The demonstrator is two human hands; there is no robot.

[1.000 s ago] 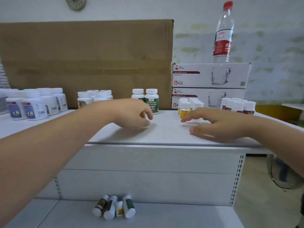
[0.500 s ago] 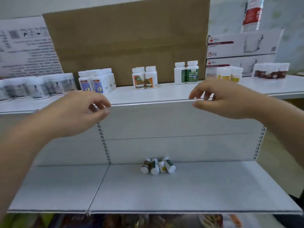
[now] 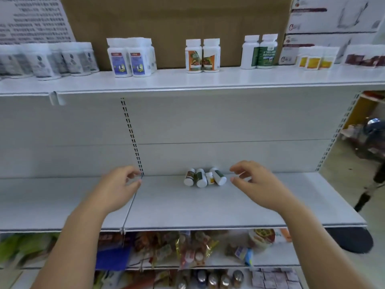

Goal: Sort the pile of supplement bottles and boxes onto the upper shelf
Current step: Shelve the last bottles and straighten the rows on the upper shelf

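Several small supplement bottles [image 3: 204, 177] lie on their sides in a tight cluster at the back of the middle shelf [image 3: 208, 205]. My left hand [image 3: 116, 187] hovers over that shelf to the left of them, fingers loosely curled, holding nothing. My right hand [image 3: 257, 184] hovers just right of the cluster, fingers relaxed and empty, fingertips a short gap from the nearest bottle. On the upper shelf [image 3: 208, 80] stand grouped bottles: grey-labelled [image 3: 48, 61], blue-labelled [image 3: 131, 57], orange-labelled [image 3: 203, 56], green-labelled [image 3: 260, 52], yellow-labelled [image 3: 314, 58] and dark red-labelled [image 3: 364, 56].
A large cardboard box [image 3: 173, 24] and stacked white glass-mug boxes [image 3: 333, 24] stand behind the upper shelf. Snack packets [image 3: 187, 247] fill the shelf below. A slotted upright [image 3: 132, 136] runs down the back panel. Open floor and a dark object lie to the right.
Both hands have dropped from the upper shelf edge down to the middle shelf, either side of the lying bottles. The view has tilted downward.
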